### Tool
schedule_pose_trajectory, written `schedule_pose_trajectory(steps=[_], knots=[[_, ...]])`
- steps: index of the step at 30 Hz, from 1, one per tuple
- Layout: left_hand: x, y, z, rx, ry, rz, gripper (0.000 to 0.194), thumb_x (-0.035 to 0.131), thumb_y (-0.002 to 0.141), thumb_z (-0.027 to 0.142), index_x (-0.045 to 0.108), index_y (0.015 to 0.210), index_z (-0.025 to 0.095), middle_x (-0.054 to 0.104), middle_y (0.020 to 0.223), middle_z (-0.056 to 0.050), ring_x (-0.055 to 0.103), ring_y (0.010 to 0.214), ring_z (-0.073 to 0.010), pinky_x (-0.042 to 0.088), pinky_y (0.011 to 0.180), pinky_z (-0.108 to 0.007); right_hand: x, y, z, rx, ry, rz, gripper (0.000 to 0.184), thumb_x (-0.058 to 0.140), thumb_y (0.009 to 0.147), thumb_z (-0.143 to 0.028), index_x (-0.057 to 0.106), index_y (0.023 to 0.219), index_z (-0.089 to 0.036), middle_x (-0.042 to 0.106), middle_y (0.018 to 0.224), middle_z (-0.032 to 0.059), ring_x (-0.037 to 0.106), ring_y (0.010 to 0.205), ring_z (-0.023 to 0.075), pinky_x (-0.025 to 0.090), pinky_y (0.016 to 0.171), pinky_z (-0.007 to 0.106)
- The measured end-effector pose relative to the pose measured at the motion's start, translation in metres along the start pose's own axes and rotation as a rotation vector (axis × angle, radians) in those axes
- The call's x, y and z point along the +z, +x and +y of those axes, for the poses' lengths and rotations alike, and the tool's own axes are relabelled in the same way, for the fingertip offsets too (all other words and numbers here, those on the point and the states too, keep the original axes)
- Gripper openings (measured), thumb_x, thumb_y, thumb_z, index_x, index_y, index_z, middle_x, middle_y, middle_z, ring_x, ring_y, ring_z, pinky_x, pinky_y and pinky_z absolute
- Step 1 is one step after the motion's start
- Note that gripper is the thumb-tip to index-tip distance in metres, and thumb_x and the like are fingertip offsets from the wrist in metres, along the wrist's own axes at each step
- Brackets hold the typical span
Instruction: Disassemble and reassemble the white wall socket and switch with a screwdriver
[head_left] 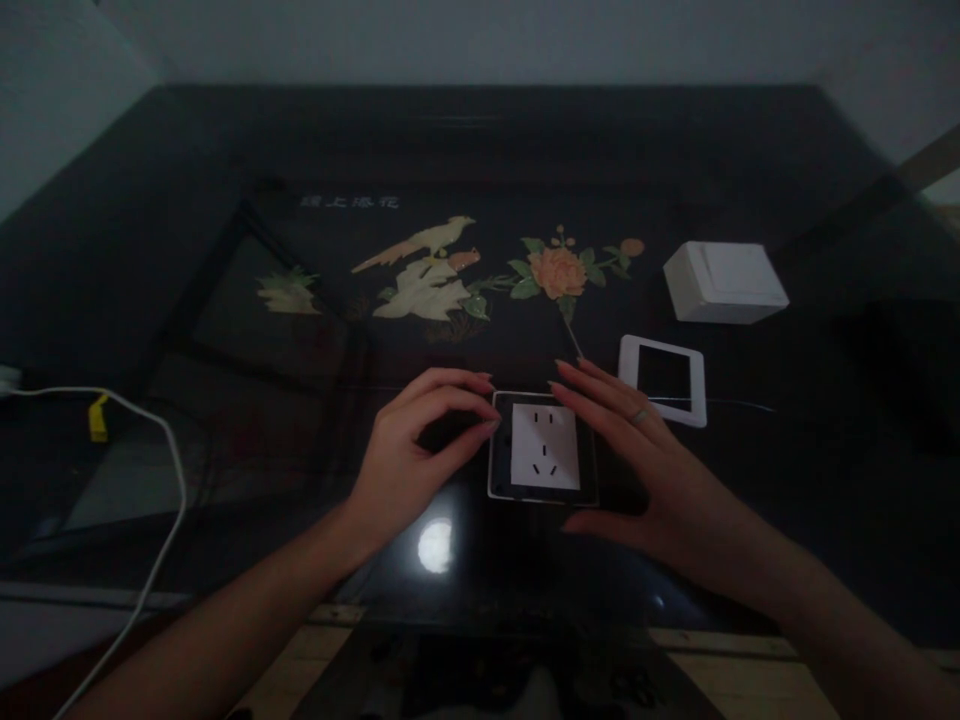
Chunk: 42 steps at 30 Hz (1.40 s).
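A wall socket (544, 447) with a white slotted centre and a dark surround with a thin pale edge lies face up on the dark glossy table. My left hand (424, 440) is at its left edge, thumb and index fingertip brought together on the rim. Around the right side spreads my right hand (637, 450), ring on one finger. Its fingertips reach the socket's top right corner, while the thumb lies apart, below the lower edge. Just beyond the right hand is a white cover frame (698, 385) with an open middle.
A white box-shaped switch unit (726, 280) stands farther right. A white cable (178, 470) with a yellow tag (98, 418) runs down the left side. The table (465, 140) bears a bird-and-flower picture and reflects a bright light near my left hand.
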<state>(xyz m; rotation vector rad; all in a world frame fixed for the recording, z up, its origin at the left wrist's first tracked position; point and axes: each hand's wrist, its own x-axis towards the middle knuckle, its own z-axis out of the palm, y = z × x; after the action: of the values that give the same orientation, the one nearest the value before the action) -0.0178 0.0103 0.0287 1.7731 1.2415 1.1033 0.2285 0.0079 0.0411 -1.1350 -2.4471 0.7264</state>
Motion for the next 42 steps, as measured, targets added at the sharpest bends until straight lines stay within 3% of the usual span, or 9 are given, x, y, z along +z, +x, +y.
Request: schedule_pose_trajectory(steps=[4, 11, 23, 29, 42], knots=[[-0.001, 0.000, -0.001, 0.022, 0.017, -0.019, 0.012, 0.069, 0.086, 0.010, 0.071, 0.091, 0.021, 0.071, 0.100, -0.001, 0.068, 0.098, -0.0136, 0.054, 0.091, -0.027, 0.000, -0.005, 0.005, 0.042, 0.071, -0.012, 0.097, 0.081, 0.075, -0.027, 0.024, 0.154, -0.029, 0.031, 0.161, 0.0128, 0.026, 0.151, 0.0300, 0.031, 0.117, 0.057], [0.003, -0.002, 0.000, -0.011, -0.022, -0.080, 0.011, 0.068, 0.087, 0.011, 0.071, 0.091, 0.021, 0.070, 0.115, -0.003, 0.064, 0.116, -0.0173, 0.050, 0.102, -0.032, 0.010, -0.003, 0.003, 0.007, 0.045, -0.044, 0.097, 0.084, 0.072, -0.026, 0.027, 0.151, -0.022, 0.030, 0.161, 0.0170, 0.019, 0.152, 0.0307, 0.029, 0.118, 0.056], [0.005, 0.000, -0.004, 0.093, 0.064, -0.086, 0.012, 0.072, 0.084, 0.008, 0.073, 0.089, 0.019, 0.069, 0.106, -0.003, 0.063, 0.107, -0.0125, 0.050, 0.096, -0.021, 0.019, -0.002, 0.000, 0.007, 0.030, 0.002, 0.092, 0.081, 0.075, -0.024, 0.028, 0.150, -0.022, 0.038, 0.156, 0.0184, 0.030, 0.149, 0.0316, 0.034, 0.116, 0.057], [0.006, 0.000, -0.003, 0.163, 0.082, -0.090, 0.009, 0.072, 0.084, 0.008, 0.072, 0.087, 0.017, 0.068, 0.103, -0.004, 0.062, 0.105, -0.0142, 0.050, 0.094, -0.024, 0.018, -0.003, 0.000, 0.010, 0.043, -0.001, 0.090, 0.078, 0.077, -0.020, 0.027, 0.150, -0.023, 0.037, 0.157, 0.0177, 0.029, 0.149, 0.0307, 0.034, 0.116, 0.057], [0.008, 0.003, -0.003, 0.146, 0.097, -0.097, 0.007, 0.073, 0.084, 0.010, 0.074, 0.086, 0.017, 0.068, 0.100, -0.005, 0.063, 0.101, -0.0161, 0.052, 0.090, -0.027, 0.020, -0.004, 0.002, 0.004, 0.060, -0.005, 0.089, 0.076, 0.079, -0.019, 0.025, 0.152, -0.022, 0.038, 0.156, 0.0170, 0.029, 0.149, 0.0295, 0.035, 0.116, 0.057]])
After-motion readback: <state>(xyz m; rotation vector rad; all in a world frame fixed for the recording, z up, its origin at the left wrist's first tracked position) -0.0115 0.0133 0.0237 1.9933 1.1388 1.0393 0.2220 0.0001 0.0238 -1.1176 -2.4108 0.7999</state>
